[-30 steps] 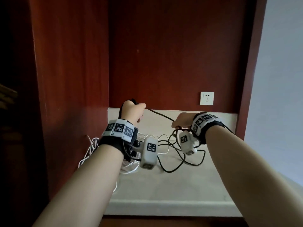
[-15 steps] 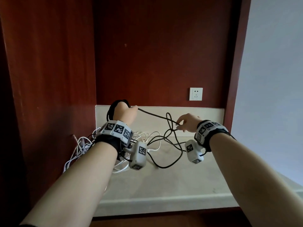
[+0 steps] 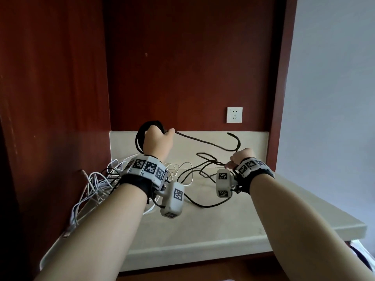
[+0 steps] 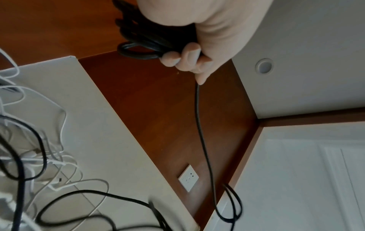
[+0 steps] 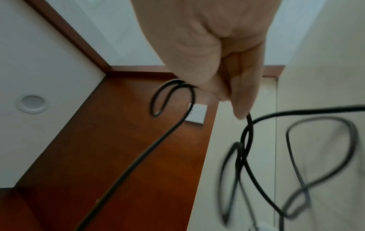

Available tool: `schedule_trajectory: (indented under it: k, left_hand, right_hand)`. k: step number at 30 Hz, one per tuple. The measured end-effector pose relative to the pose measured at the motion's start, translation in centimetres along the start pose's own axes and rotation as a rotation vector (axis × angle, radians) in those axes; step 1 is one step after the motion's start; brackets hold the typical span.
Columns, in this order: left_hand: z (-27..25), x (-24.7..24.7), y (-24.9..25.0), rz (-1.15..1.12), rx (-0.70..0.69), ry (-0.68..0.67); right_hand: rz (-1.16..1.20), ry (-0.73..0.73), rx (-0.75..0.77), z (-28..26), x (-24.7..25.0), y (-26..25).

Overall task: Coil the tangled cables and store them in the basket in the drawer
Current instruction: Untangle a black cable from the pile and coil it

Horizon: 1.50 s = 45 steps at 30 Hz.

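The surface (image 3: 203,230) carries white cables (image 3: 95,185) left of the socket (image 3: 234,115). Since a moment ago my right hand (image 3: 241,157) has drawn more black cable (image 3: 203,141) up, so the coil grows. Left hand (image 3: 157,141) fingers (image 4: 189,57) are curled tight round the coil (image 4: 142,42); right fingers (image 5: 245,93) pinch the cable.

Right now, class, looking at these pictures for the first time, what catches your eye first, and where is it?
The black cable stretched in the air between the two hands: the left hand grips a bundle of finished loops, and the right hand pinches the loose run. Behind the left wrist, a tangle of white cables lies on the pale countertop against the red-brown wood wall. A white wall socket stands out on the back panel.
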<state>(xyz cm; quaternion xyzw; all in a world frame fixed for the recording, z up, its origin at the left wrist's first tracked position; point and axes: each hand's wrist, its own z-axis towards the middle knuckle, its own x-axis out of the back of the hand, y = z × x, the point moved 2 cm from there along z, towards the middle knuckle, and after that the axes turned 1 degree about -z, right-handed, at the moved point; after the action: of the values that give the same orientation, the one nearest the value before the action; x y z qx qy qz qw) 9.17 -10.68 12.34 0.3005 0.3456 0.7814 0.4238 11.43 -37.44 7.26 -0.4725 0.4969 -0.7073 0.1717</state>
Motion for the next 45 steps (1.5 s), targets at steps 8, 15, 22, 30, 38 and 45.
schedule_trajectory:
  k: [8,15,22,30,38,45]
  left_hand:
    - [2.2,4.1,-2.1,0.014,0.06,0.127]
    - [1.1,3.0,-5.2,0.123,0.093,0.044]
    - [2.1,3.9,-4.6,-0.036,0.141,0.142]
    - [2.2,4.7,-6.3,0.026,0.232,0.162]
    - [1.5,3.2,-6.8,-0.014,0.155,0.132]
    - [0.7,2.9,-3.6,-0.117,-0.109,-0.004]
  right_hand:
    - [-0.238,0.473,0.031,0.5,9.1,-1.1]
    - [0.118,0.421,0.473,-1.1,7.1,-11.4]
    - [0.122,-0.536,0.404,-4.5,-1.3,-14.3]
    - [-0.774,0.116,0.181,-2.7,5.3,-4.9]
    - [0.045,0.575,0.247,0.3,7.3,-7.6]
    - [-0.456,0.224,0.915,-1.3,2.3,-12.7]
